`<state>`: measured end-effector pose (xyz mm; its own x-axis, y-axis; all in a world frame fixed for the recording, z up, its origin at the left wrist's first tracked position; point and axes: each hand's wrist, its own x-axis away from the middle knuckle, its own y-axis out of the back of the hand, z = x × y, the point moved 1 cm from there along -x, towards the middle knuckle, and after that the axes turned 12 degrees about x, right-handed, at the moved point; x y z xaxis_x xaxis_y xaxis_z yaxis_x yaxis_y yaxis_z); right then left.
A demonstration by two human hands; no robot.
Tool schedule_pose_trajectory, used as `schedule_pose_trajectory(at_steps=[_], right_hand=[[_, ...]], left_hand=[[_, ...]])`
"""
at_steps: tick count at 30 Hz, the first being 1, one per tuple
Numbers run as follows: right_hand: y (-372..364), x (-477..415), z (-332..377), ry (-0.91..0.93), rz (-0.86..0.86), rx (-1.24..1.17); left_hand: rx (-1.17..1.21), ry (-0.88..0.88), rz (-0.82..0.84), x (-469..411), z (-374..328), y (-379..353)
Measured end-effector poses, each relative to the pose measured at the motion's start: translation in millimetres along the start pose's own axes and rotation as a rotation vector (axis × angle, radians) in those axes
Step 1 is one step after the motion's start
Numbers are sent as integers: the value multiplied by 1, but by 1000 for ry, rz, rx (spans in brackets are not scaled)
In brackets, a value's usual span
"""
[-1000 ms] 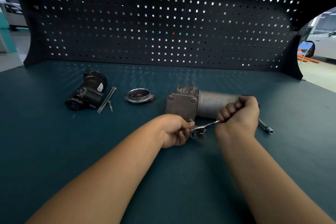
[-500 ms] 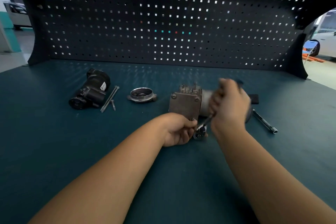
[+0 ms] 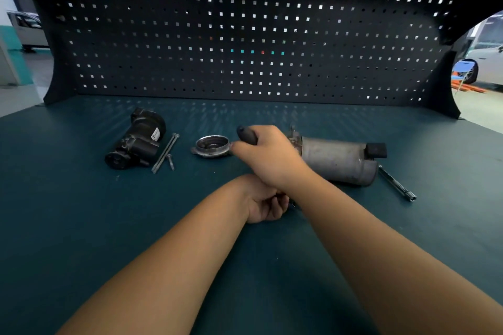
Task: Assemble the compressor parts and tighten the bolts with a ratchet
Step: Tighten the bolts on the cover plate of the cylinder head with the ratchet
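Note:
A grey cylindrical compressor body [image 3: 337, 160] lies on its side on the teal bench, with a black plug [image 3: 377, 150] at its right end. Its square end plate is hidden behind my right hand [image 3: 269, 156], which grips the ratchet's dark handle [image 3: 246, 134]; the handle now points up and left. My left hand [image 3: 265, 202] lies curled just below, under my right wrist, at the ratchet's head, which is hidden. A black motor part [image 3: 136, 141], two long bolts [image 3: 164, 153], a short bolt [image 3: 171, 162] and a round metal flange [image 3: 212, 146] lie to the left.
A slim metal extension bar [image 3: 396, 183] lies right of the compressor body. A dark pegboard wall [image 3: 245, 43] closes the back of the bench [image 3: 81, 226]. Cars and floor show past both sides.
My right hand has swung the ratchet handle from the right, over the compressor's end, across to the left. My left hand has stayed at the ratchet's head.

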<state>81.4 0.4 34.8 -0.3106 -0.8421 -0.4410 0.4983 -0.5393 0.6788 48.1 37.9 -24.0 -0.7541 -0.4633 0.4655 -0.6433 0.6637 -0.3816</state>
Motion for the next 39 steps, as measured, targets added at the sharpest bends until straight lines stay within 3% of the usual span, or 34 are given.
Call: schedule_pose_trajectory(at_steps=[2, 4, 7, 9, 12, 15, 19, 24, 27, 30, 33, 35, 39], right_hand=[[3, 3, 1, 8, -43, 117], [19, 9, -8, -39, -191, 157], [54, 22, -39, -260, -357, 77], [75, 37, -65, -499, -292, -168], [86, 65, -91, -841, -5, -601], [87, 80, -99, -980, 123, -690], [88, 70, -85, -826, 35, -581], [71, 40, -37, -263, -55, -92], [49, 26, -7, -8, 68, 274], [27, 19, 8, 168, 219, 466], [29, 18, 6, 194, 177, 469], [41, 22, -2, 155, 59, 385], [73, 41, -35, -122, -112, 16]], left_hand=[[7, 0, -3, 0, 0, 0], [-4, 25, -2, -1, 0, -1], [40, 87, 33, -2, -1, -1], [53, 96, 36, -4, -2, 2], [74, 101, 31, -6, -1, 3], [49, 93, 34, -4, 0, 3], [51, 66, 10, -2, 1, 1], [60, 35, -41, -4, 1, -1], [72, -17, -72, -5, 2, 0], [82, -108, -112, -2, 2, 3], [83, -81, -105, 1, 1, 2], [81, -15, -78, 0, 0, 0], [139, 66, -41, -2, -2, 1]])
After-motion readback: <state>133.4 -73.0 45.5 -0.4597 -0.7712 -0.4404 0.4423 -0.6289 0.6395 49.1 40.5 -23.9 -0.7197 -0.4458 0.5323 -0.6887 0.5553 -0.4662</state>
